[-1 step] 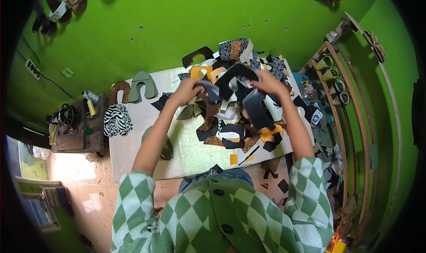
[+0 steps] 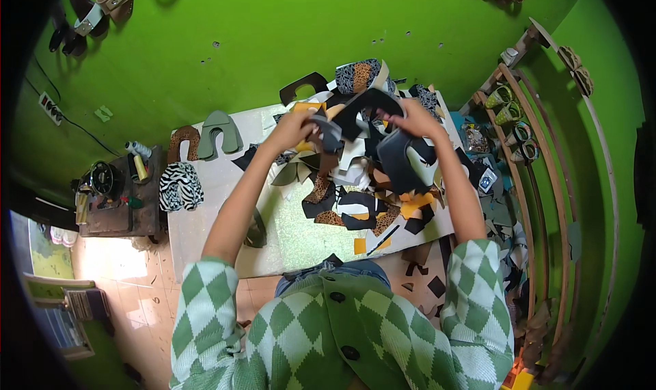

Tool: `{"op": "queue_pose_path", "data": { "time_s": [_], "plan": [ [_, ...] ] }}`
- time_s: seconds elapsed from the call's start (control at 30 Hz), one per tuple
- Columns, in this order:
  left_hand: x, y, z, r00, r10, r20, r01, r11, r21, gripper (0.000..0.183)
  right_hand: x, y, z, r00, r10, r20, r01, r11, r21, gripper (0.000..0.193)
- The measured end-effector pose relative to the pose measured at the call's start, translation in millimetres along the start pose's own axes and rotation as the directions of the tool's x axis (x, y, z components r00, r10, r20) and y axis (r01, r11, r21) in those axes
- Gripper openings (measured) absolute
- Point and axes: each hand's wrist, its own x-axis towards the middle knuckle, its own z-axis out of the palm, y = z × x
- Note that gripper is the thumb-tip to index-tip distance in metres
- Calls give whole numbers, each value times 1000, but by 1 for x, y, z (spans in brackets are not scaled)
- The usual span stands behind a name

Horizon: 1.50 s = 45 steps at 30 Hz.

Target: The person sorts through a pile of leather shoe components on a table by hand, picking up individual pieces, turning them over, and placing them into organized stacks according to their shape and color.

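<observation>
- Two bare hands work over one pale counter pushed against a green wall.
- One left hand, fingers closed on one dark grey curved piece, above the heap's left side.
- One right hand, fingers partly curled at the right end of one black arch-shaped piece, gripping it; blur hides the exact fingertip contact. This piece is raised over the heap, between the hands.
- One dark, smooth panel just below the right hand; whether it is held too, I cannot tell.
- One heap of cut scraps in black, white, orange and animal print, too jumbled to count.
- Left of the heap, three groups of U-shaped cut-outs: one brown, one sage green, one zebra-striped.
- One dark green piece, partly hidden by the left forearm.
- One thin black stick near the counter's front edge, beside one orange square.
- Right: one wooden rack with four shoes, two green and two pale.
</observation>
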Motion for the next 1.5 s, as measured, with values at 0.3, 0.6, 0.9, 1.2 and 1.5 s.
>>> {"op": "queue_pose_path", "data": {
  "time_s": [0.3, 0.6, 0.9, 1.2, 1.5],
  "plan": [
    [146, 20, 22, 964, 181, -196, -113, 942, 317, 56, 36, 27, -35, 859, -191, -475, -38, 901, -432, 60],
    [-103, -93, 181, 861, -317, -397, 330, 943, -37, 64, -85, 42, 202, 977, -132, 166, 153, 981, -120, 74],
    [-155, -84, 188, 825, -565, -35, 566, 822, 68, 36, -105, 73, 278, 993, -117, -4, 102, 883, -458, 42],
    [-110, -98, 126, 924, -332, -191, 283, 928, -242, 23, -78, 65, 165, 940, 280, -196, -335, 868, -367, 51],
    [-121, -72, 115, 903, -403, 149, 429, 868, -249, 35, -104, 58, 260, 977, -137, 165, 195, 888, -417, 66]
  ]
}}
